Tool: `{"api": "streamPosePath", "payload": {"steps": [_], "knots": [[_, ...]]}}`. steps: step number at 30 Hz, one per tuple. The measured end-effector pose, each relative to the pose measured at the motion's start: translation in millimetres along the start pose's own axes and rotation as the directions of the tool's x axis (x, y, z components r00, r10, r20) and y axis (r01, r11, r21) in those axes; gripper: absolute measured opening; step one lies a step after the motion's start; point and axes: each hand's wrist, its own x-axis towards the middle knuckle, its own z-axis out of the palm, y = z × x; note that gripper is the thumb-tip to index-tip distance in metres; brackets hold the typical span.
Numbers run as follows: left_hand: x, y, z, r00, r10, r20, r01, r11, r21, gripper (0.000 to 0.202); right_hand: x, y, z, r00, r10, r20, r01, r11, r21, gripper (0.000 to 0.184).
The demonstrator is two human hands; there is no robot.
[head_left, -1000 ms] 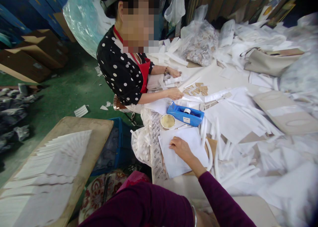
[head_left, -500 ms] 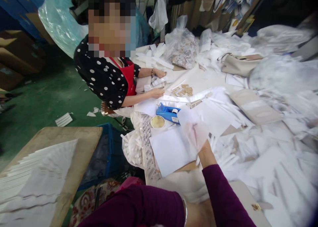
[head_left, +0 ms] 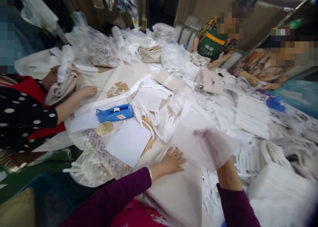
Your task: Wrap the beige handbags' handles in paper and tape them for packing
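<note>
Beige bag lies at 5 o'clock in the view, a worker's left hand open and flat upon it; at 2 o'clock from there, the blurred right hand grips a translucent sheet. Blue tape dispenser sits at 10 o'clock.

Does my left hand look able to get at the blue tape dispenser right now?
Probably yes: your left hand rests on the beige bag with fingers spread, and mostly flat white paper lies between it and the blue tape dispenser, whose top is uncovered.
</note>
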Motion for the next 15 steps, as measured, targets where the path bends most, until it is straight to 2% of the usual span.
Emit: {"api": "streamPosePath", "payload": {"steps": [2,3,5,7,9,11,15], "knots": [[1.4,2.1,-2.8,1.0,-0.004,0.016,0.004,1.0,-0.015,0.052,-46.6,-12.9,-21.0,0.999,0.045,-0.004,-0.046,0.997,-0.06,0.022],[1.7,3.2,-3.6,1.0,-0.003,0.016,0.004,1.0,-0.019,0.052,-68.5,-15.4,-23.6,0.998,0.068,-0.013,-0.069,0.993,-0.099,0.022],[2.3,4.8,-5.0,1.0,-0.002,-0.012,0.001,0.998,-0.055,0.052,-104.5,-10.2,-14.5,0.996,0.071,-0.049,-0.08,0.968,-0.239,0.022],[3.3,4.9,-7.2,0.997,-0.029,-0.077,0.017,0.989,-0.15,0.048,-126.4,7.8,7.0,0.995,0.023,-0.093,-0.058,0.922,-0.384,0.022],[5.0,3.0,-10.6,0.988,-0.079,-0.136,0.044,0.969,-0.243,0.039,-134.8,33.1,30.5,0.995,-0.005,-0.101,-0.043,0.884,-0.466,0.024],[6.5,-0.7,-14.3,0.976,-0.133,-0.172,0.079,0.954,-0.29,0.035,-135.2,57.7,47.0,0.995,0.055,-0.08,-0.088,0.859,-0.504,0.026],[8.5,-9.2,-15.7,0.936,-0.279,-0.216,0.199,0.922,-0.331,0.04,-133.7,87.1,51.3,0.973,0.215,-0.086,-0.229,0.842,-0.488,0.028]]}}
